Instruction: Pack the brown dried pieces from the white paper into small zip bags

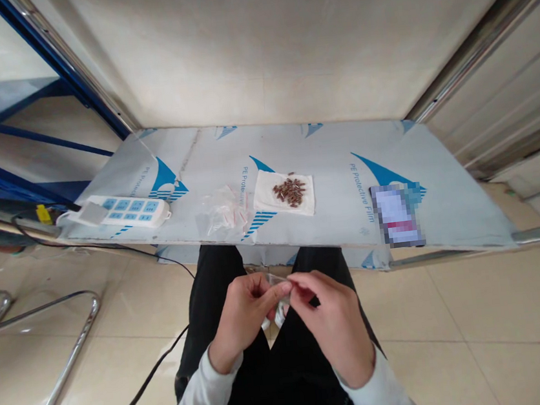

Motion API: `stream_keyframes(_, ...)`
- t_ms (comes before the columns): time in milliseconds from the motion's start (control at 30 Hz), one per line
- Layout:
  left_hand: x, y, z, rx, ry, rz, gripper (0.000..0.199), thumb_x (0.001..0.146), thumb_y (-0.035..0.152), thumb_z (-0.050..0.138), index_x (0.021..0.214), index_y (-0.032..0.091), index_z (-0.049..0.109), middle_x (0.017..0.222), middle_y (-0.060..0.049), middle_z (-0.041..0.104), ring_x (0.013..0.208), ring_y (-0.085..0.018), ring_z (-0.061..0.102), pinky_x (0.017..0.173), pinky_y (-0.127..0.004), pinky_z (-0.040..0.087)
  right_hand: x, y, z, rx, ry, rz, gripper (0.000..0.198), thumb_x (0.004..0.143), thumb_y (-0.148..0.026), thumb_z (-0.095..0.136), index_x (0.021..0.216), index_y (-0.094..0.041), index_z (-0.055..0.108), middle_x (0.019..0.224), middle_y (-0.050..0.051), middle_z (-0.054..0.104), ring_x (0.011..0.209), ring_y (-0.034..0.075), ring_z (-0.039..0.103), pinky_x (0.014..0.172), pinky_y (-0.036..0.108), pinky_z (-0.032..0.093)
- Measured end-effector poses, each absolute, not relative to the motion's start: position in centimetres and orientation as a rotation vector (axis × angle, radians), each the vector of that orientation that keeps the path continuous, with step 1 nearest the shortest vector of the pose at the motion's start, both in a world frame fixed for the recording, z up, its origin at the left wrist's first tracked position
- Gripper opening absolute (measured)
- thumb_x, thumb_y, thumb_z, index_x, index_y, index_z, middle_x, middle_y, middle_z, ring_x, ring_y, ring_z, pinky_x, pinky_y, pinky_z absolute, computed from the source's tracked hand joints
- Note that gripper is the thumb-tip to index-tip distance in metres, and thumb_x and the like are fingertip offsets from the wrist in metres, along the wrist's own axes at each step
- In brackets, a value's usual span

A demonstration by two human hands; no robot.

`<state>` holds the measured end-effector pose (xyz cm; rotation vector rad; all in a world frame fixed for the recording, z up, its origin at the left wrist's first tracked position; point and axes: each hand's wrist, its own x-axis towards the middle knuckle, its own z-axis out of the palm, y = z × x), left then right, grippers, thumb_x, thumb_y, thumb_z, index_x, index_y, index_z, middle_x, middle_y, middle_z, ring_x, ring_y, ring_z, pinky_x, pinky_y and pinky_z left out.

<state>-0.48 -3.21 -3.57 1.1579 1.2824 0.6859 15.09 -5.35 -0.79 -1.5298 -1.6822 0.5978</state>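
Note:
Over my lap, my left hand [244,312] and my right hand [332,315] meet with their fingertips together. Both pinch a small clear plastic bag [277,279], mostly hidden by the fingers; whether anything is inside it I cannot tell. Beyond them on the film-covered board, a heap of small brown capsule-like pieces [291,192] lies on a white tissue [263,193]. Left of the tissue rests a loose pile of clear plastic bags [225,213], some with a red line.
A white power strip [127,210] lies at the left of the board [339,214]. A phone [397,217], blurred out, sits near the right front edge. A black cable [139,386] and a metal chair frame [68,355] are at lower left. Blue metal bars [13,131] stand at left.

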Motion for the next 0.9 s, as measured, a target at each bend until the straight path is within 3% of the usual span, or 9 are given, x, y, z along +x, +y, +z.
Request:
stream_keyframes(67,-0.4,-3.4,-3.3,1.231,1.392,0.641,0.045,0.072,0.055,0.069,0.05,0.019,0.051,0.046,-0.001,0.058,0.044,-0.011,0.047,0.046,-0.023,0.031,15.2,-5.4,-1.1,-1.561,-1.646,0.502,0.012,0.085,-0.014,0.056,0.091,-0.02,0.064,0.078,0.002,0.067,0.061,0.013,0.063,0.06,0.022,0.05)
stream_keyframes(267,-0.2,-3.2,-1.2,1.358,1.52,0.616,0.042,0.075,0.051,0.066,0.05,0.019,0.053,0.045,0.001,0.054,0.044,-0.011,0.044,0.044,-0.023,0.027,16.0,-4.8,-0.4,-1.431,-1.985,0.65,0.024,0.088,-0.006,0.047,0.096,-0.022,0.064,0.095,0.004,0.061,0.076,0.015,0.065,0.072,0.027,0.052)
stream_keyframes(367,-0.1,-2.8,-0.5,1.352,1.394,0.604,0.035,0.08,0.046,0.061,0.058,0.02,0.058,0.051,0.0,0.058,0.048,-0.012,0.049,0.047,-0.023,0.031,16.4,-4.2,-0.3,-1.452,-2.007,0.665,0.021,0.086,-0.009,0.056,0.102,-0.02,0.065,0.094,0.004,0.062,0.076,0.016,0.066,0.072,0.029,0.053)
stream_keyframes(500,0.7,-2.5,0.3,1.416,1.396,0.585,0.031,0.083,0.041,0.058,0.061,0.019,0.059,0.055,-0.001,0.062,0.051,-0.013,0.054,0.05,-0.022,0.035,16.9,-3.3,-0.4,-1.438,-2.009,0.722,0.021,0.086,-0.008,0.056,0.096,-0.021,0.069,0.09,0.003,0.063,0.077,0.016,0.066,0.072,0.029,0.053)
stream_keyframes(633,1.6,-2.1,1.5,1.539,1.472,0.504,0.031,0.086,0.037,0.053,0.061,0.019,0.058,0.057,0.0,0.064,0.051,-0.013,0.057,0.052,-0.022,0.039,17.4,-2.0,-0.3,-1.384,-1.967,0.816,0.028,0.084,-0.003,0.054,0.094,-0.022,0.072,0.099,0.004,0.067,0.086,0.016,0.067,0.078,0.027,0.052)
stream_keyframes(733,1.4,-1.6,2.1,1.698,1.476,0.449,0.033,0.088,0.039,0.051,0.064,0.019,0.059,0.06,-0.001,0.065,0.054,-0.014,0.06,0.056,-0.024,0.044,17.9,-1.0,-0.2,-1.415,-1.904,0.896,0.026,0.077,-0.003,0.062,0.095,-0.019,0.072,0.089,0.003,0.073,0.073,0.015,0.067,0.072,0.026,0.053)
stream_keyframes(800,1.0,-0.9,2.2,1.907,1.443,0.521,0.025,0.085,0.044,0.058,0.079,0.02,0.064,0.077,-0.004,0.07,0.072,-0.018,0.066,0.068,-0.029,0.05,18.4,-0.4,0.0,-1.468,-1.841,0.912,0.025,0.073,-0.008,0.068,0.096,-0.018,0.072,0.079,0.001,0.073,0.063,0.014,0.064,0.066,0.025,0.053)
stream_keyframes(833,0.9,-0.4,2.2,2.041,1.405,0.575,0.031,0.079,0.047,0.065,0.094,0.02,0.064,0.092,-0.006,0.072,0.088,-0.023,0.067,0.078,-0.034,0.051,18.7,-0.1,0.1,-1.485,-1.805,0.912,0.026,0.072,-0.011,0.07,0.097,-0.018,0.072,0.079,0.002,0.073,0.063,0.014,0.064,0.065,0.025,0.053)
stream_keyframes(900,1.0,0.7,2.0,2.312,1.279,0.651,0.073,0.066,0.051,0.078,0.126,0.02,0.051,0.127,-0.013,0.061,0.12,-0.03,0.054,0.1,-0.045,0.043,19.2,0.5,0.5,-1.483,-1.757,0.929,0.025,0.072,-0.019,0.072,0.097,-0.019,0.072,0.083,0.002,0.074,0.066,0.015,0.065,0.065,0.025,0.053)
